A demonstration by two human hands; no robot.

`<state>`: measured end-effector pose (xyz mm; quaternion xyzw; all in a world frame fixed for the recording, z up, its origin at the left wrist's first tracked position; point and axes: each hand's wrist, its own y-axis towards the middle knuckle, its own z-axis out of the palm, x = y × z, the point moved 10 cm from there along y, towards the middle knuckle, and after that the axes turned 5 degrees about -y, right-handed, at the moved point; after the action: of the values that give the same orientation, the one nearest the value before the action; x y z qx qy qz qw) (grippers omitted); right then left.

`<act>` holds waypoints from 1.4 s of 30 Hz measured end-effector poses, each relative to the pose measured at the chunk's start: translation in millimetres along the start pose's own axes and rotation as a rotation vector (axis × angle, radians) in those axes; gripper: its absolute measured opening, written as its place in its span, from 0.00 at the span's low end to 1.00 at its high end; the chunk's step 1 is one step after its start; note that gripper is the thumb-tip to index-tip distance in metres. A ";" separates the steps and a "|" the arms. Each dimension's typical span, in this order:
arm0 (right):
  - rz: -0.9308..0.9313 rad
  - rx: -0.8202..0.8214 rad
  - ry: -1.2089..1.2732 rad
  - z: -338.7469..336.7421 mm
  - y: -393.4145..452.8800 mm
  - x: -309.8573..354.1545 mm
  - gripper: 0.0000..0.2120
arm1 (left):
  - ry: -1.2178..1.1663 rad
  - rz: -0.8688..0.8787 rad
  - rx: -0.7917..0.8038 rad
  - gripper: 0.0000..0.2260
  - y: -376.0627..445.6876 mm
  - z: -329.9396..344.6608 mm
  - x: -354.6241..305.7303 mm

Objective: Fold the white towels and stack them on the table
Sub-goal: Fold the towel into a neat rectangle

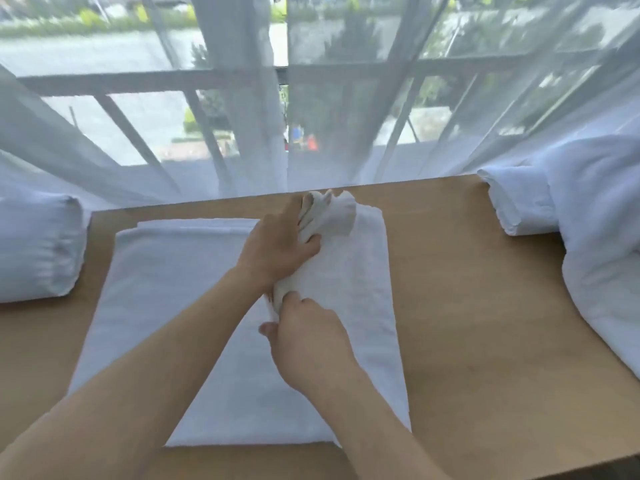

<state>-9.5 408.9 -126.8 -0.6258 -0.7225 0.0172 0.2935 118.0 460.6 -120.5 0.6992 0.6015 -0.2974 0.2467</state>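
Note:
A white towel (166, 306) lies spread flat in the middle of the wooden table (478, 306). Its right part (346, 271) is lifted off the table as a fold. My left hand (280, 244) grips the far edge of that fold, with bunched cloth sticking up past the fingers. My right hand (304, 341) pinches the near edge of the same fold, closer to me. Both forearms reach in from the bottom of the view and cover part of the towel.
A stack of folded white towels (519, 202) sits at the table's far right, with a loose white pile (602, 237) beside it. A white rolled bundle (38, 247) lies at the left edge. Sheer curtains (242, 133) hang just behind the table's far edge.

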 end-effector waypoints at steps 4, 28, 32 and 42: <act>-0.021 0.060 0.082 15.9 10.9 72.9 0.17 | -0.207 -0.039 -0.116 0.12 -22.2 -82.0 54.7; 0.035 0.145 0.657 186.2 81.1 210.2 0.11 | -0.423 -0.447 -0.129 0.15 -29.4 -151.2 323.8; 0.018 -0.248 0.419 140.3 60.6 151.5 0.05 | -0.390 -0.495 -0.216 0.14 -34.7 -156.7 332.3; -0.102 -0.329 -0.148 157.0 39.7 138.5 0.21 | -0.462 -0.657 -0.044 0.21 -162.7 -151.8 322.0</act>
<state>-50.1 597.9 -216.4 -0.6248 -0.7660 -0.0702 0.1335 7.4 816.1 -241.5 0.3789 0.7279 -0.4969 0.2822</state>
